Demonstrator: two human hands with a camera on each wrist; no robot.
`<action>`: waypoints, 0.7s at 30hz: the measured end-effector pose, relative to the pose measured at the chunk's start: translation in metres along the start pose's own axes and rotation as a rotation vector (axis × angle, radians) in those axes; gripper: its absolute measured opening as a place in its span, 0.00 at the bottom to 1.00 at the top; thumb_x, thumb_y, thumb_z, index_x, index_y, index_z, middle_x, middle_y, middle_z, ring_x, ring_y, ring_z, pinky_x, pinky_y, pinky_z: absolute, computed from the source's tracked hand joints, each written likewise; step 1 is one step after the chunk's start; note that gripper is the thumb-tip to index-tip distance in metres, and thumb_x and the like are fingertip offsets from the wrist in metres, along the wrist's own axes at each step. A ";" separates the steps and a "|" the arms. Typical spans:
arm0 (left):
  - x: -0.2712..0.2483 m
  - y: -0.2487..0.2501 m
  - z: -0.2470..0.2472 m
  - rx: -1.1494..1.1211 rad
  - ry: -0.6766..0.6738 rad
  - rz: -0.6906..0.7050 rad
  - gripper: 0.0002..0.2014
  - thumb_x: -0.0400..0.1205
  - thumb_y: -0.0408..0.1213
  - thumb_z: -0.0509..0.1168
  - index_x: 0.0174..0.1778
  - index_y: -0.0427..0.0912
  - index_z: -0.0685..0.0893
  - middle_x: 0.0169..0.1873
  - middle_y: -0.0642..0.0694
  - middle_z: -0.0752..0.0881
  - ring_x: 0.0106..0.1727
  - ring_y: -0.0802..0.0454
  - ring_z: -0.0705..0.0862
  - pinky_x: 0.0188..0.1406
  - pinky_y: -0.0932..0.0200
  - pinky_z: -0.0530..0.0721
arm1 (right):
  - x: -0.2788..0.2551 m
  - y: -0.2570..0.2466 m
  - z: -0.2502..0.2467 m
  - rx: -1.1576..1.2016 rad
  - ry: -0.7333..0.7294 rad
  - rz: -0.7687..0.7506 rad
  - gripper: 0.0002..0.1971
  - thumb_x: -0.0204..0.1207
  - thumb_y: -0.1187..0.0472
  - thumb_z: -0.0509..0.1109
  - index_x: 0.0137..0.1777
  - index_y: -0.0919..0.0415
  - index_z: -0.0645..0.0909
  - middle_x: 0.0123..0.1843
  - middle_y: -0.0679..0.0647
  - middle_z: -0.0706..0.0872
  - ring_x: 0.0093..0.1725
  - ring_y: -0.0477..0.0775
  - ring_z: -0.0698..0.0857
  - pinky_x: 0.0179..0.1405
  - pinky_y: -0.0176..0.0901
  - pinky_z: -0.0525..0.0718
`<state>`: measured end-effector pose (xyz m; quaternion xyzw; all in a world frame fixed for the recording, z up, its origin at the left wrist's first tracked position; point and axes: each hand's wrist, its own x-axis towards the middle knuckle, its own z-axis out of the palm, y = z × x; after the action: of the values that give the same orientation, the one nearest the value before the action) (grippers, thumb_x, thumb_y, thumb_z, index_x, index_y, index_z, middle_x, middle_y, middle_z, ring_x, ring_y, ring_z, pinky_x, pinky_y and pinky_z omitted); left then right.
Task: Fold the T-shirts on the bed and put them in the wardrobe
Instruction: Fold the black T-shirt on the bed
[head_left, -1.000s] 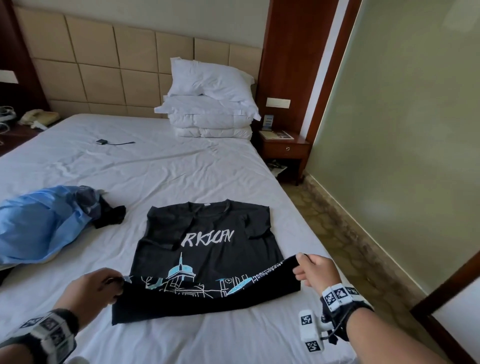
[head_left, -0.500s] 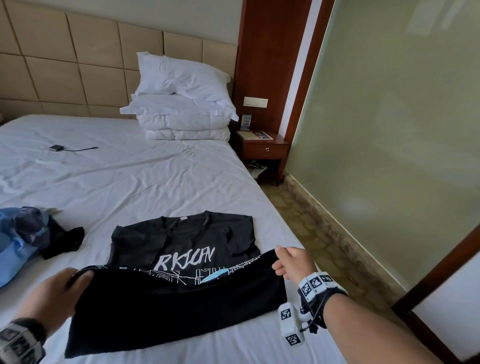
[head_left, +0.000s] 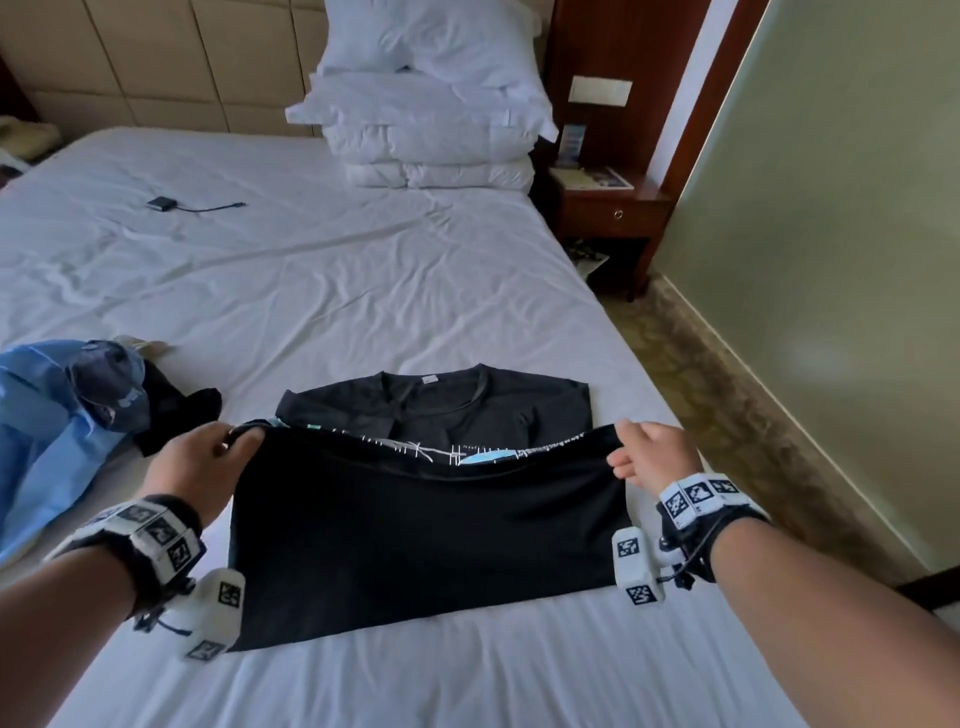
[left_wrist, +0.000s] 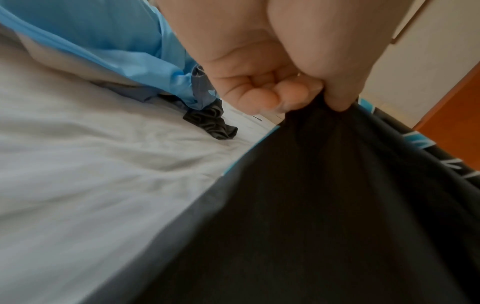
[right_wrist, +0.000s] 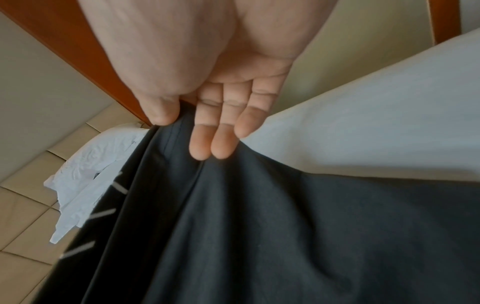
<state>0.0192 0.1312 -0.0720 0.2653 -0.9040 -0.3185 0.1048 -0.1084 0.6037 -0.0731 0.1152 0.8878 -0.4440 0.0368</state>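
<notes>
A black T-shirt (head_left: 426, 525) with a white and light-blue print lies on the white bed (head_left: 363, 280), its lower half lifted and folded up over the print toward the collar. My left hand (head_left: 208, 457) pinches the hem's left corner between thumb and curled fingers (left_wrist: 262, 96). My right hand (head_left: 647, 457) pinches the right corner with the thumb, its other fingers (right_wrist: 210, 139) lying straight on the cloth (right_wrist: 285, 226). The collar and folded-in sleeves still show beyond the lifted hem.
A heap of blue clothes (head_left: 57, 415) with a dark garment (head_left: 179, 415) lies to the left. Stacked white pillows (head_left: 431, 104) stand at the headboard, a small black device with a cable (head_left: 161, 203) on the sheet. A wooden nightstand (head_left: 608, 208) and floor lie to the right.
Both hands have carried the shirt's hem away from me, up over the print, so the lettering is now covered. The head view has dipped and shifted.
</notes>
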 end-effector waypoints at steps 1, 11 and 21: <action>0.010 -0.001 0.004 -0.002 0.008 -0.001 0.20 0.85 0.48 0.68 0.29 0.43 0.78 0.25 0.42 0.80 0.30 0.43 0.78 0.32 0.50 0.71 | 0.008 -0.002 0.005 -0.008 0.002 0.001 0.21 0.80 0.43 0.62 0.41 0.59 0.87 0.33 0.47 0.92 0.35 0.50 0.92 0.53 0.60 0.91; 0.094 -0.026 0.050 -0.031 0.039 -0.028 0.25 0.86 0.52 0.65 0.28 0.37 0.77 0.23 0.38 0.79 0.29 0.38 0.78 0.32 0.48 0.74 | 0.093 -0.019 0.051 -0.028 0.061 0.037 0.22 0.79 0.41 0.64 0.41 0.59 0.88 0.31 0.47 0.92 0.35 0.52 0.92 0.51 0.57 0.91; 0.153 -0.045 0.083 0.007 0.015 -0.050 0.25 0.86 0.55 0.63 0.34 0.37 0.84 0.29 0.37 0.84 0.36 0.35 0.81 0.39 0.46 0.78 | 0.164 -0.028 0.090 -0.159 0.091 -0.006 0.26 0.80 0.42 0.64 0.35 0.65 0.86 0.28 0.54 0.89 0.29 0.57 0.86 0.31 0.42 0.78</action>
<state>-0.1205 0.0612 -0.1611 0.2905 -0.8974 -0.3159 0.1029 -0.2774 0.5443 -0.1332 0.1295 0.9213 -0.3667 0.0040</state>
